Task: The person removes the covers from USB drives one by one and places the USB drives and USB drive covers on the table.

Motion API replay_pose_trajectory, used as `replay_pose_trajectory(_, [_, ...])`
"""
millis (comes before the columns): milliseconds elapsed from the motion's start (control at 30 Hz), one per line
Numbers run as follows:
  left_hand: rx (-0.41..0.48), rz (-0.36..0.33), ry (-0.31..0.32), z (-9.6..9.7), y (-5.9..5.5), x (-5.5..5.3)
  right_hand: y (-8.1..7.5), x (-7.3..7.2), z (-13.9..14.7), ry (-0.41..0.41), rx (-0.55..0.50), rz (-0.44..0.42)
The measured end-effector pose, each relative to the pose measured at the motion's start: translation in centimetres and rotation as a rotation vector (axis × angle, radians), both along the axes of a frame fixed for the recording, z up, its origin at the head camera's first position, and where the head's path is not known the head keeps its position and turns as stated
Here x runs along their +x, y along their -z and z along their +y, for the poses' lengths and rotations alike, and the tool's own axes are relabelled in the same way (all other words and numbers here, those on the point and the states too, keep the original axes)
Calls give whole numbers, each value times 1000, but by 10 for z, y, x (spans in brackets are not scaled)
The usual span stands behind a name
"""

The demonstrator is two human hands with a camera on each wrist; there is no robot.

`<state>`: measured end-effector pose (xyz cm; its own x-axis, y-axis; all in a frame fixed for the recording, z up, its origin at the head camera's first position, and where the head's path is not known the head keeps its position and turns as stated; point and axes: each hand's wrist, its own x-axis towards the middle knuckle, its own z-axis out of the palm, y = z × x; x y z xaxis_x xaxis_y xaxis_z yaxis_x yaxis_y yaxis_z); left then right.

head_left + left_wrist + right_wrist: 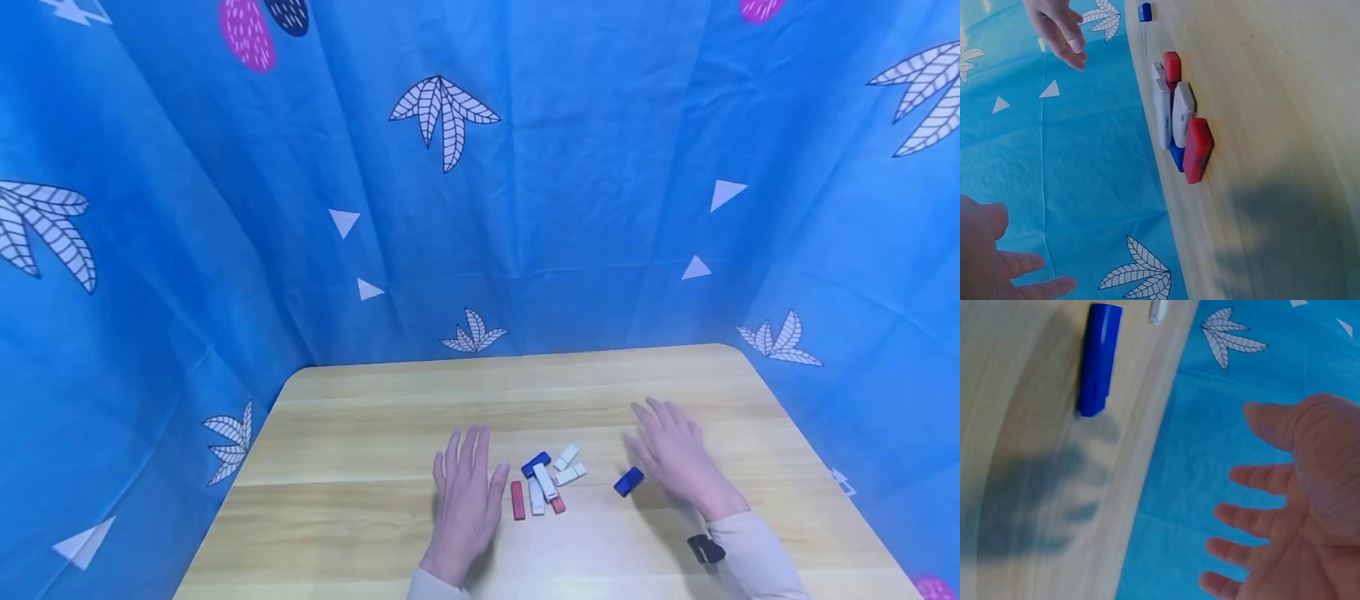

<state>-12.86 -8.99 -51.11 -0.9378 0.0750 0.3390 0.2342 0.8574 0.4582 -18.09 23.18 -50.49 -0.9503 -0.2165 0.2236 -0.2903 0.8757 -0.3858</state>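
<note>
On the table lies a loose pile of small flat sticks that look like USB sticks: a red stick (518, 500), white sticks (544, 482) and a blue stick (536, 464). A second red one (1172, 66) is partly covered by a white one. My left hand (465, 504) hovers just left of the pile, fingers straight and holding nothing. To the right of the pile, a separate blue stick (1099, 359) lies by itself. My right hand (682, 462) is held above the table just right of it, fingers spread, touching nothing.
The light wooden table (337, 433) has rounded far corners. A blue patterned curtain (585, 208) hangs behind it and along both sides. A black strap piece (706, 549) shows at the right sleeve.
</note>
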Motion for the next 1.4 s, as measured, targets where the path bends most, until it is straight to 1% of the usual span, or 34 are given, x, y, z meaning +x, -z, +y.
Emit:
replay_pose_trajectory(100, [-3, -4, 3, -1, 2, 1, 3, 0, -2, -32, 40, -32])
replay_pose_trajectory(167, [-8, -17, 2, -1, 3, 2, 5, 1, -3, -77, 78, -49])
replay_pose_trajectory(267, [-13, -10, 5, -2, 4, 1, 8, 0, -5, -159, 124, -100])
replay_pose_trajectory(367, [-10, 16, 12, -3, 4, -2, 11, -2, -6, -229, 128, -179])
replay_pose_trajectory(467, [-8, 13, 21, -3, 4, -3, 15, -1, -5, -251, 101, -246])
replay_pose_trajectory(533, [-11, 5, 23, -3, 4, -2, 16, -1, -3, -255, 88, -267])
replay_pose_trajectory(600, [-9, 2, 23, -2, 3, -3, 18, 0, -1, -254, 90, -267])
replay_pose_trajectory(767, [-2, 39, 27, -2, 3, -4, 19, -2, 1, -260, 89, -266])
replay_pose_trajectory(900, [-1, 45, 28, -2, 4, -3, 22, -3, 2, -273, 78, -287])
replay_pose_trajectory(1000, [3, 53, 30, -3, 5, -3, 23, -5, 2, -270, 40, -316])
replay_pose_trajectory(1167, [-2, 89, 27, -5, 4, -6, 21, -9, 3, -223, -39, -348])
replay_pose_trajectory(1300, [-20, 113, 25, -6, 5, -8, 19, -12, 4, -181, -68, -310])
replay_pose_trajectory(1400, [-29, 122, 22, -7, 5, -10, 19, -17, 3, -179, -108, -247])
